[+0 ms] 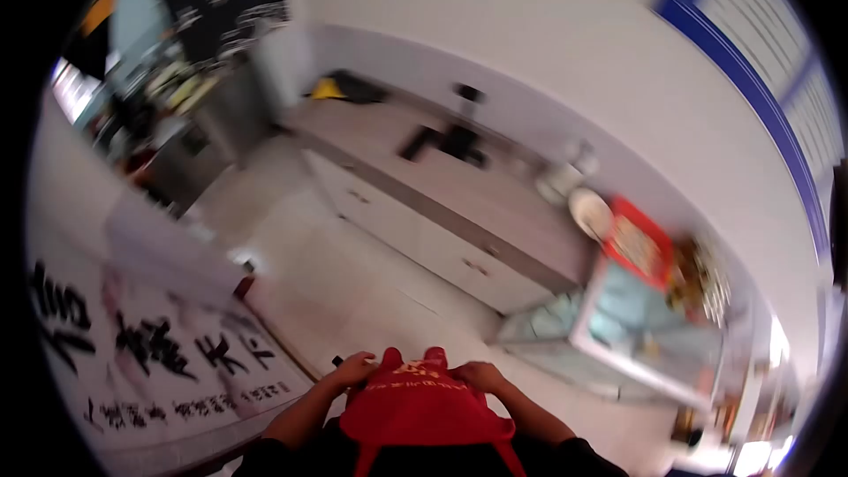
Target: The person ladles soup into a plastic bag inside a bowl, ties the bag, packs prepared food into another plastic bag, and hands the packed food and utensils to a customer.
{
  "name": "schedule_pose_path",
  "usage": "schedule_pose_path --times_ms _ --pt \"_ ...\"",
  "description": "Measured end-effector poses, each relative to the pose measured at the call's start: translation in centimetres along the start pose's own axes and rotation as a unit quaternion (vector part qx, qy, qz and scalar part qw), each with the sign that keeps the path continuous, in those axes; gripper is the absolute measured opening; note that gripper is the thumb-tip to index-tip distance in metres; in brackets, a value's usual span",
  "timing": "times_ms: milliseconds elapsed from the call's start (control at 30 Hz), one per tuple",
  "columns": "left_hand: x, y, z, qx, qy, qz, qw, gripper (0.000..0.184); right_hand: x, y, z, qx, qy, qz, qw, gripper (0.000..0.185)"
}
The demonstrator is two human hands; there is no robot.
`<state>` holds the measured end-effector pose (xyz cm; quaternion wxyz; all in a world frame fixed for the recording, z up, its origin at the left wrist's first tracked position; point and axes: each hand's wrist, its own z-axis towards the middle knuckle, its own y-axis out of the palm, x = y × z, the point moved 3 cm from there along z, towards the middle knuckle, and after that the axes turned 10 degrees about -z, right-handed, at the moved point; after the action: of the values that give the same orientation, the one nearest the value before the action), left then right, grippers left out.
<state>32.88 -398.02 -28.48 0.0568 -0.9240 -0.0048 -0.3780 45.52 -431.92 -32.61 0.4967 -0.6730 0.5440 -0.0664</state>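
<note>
A red apron (426,415) with yellow lettering hangs down the front of my body, its straps running up at the bottom of the view. My left hand (356,368) is at the apron's left edge, fingers curled in against the cloth. At the opposite edge, my right hand (480,376) has its fingers bent and pressed to the fabric. Fine finger detail is small and slightly blurred. Two rounded red shapes show just beyond the apron between my hands; I cannot make out what they are. A small black object (337,360) shows beside my left hand.
Ahead stands a long low cabinet (415,212) with dark items on top. A glass display case (627,336) is at right, with a red tray (638,243) at its back. A calligraphy sheet (177,362) lies at left. A doorway opens onto a cluttered kitchen.
</note>
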Motion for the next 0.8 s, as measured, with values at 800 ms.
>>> schedule_pose_path --times_ms 800 --pt "3.8 -40.8 8.3 0.151 -0.051 -0.353 0.922 0.027 -48.5 -17.5 57.3 -0.304 -0.406 -0.278 0.816 0.026"
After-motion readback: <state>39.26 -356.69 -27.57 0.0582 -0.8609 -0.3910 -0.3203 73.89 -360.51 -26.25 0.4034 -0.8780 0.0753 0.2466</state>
